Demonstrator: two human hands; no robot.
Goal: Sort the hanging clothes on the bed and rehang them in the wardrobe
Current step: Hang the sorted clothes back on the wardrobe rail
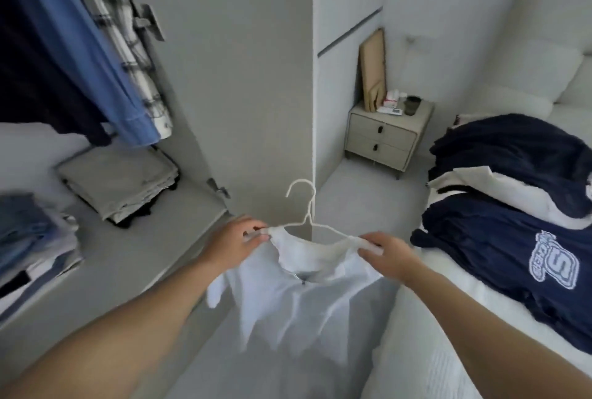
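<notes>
A white shirt (298,296) hangs on a white hanger (304,206) in front of me, between the wardrobe and the bed. My left hand (237,238) pinches its left shoulder and my right hand (390,254) pinches its right shoulder. The hanger's hook points up. On the bed (432,350) at the right lies a pile of clothes: a navy shirt with a white logo (512,257), a white garment (499,187) and another navy garment (512,145). In the open wardrobe at upper left hang a dark garment (38,78), a blue shirt (89,56) and a plaid shirt (128,46).
The wardrobe shelf (121,257) bears a folded grey stack (118,184) and a blue and white folded stack (32,238). The wardrobe's side panel (250,78) stands straight ahead. A two-drawer nightstand (384,139) with small items sits beyond the bed, with grey floor (352,193) between.
</notes>
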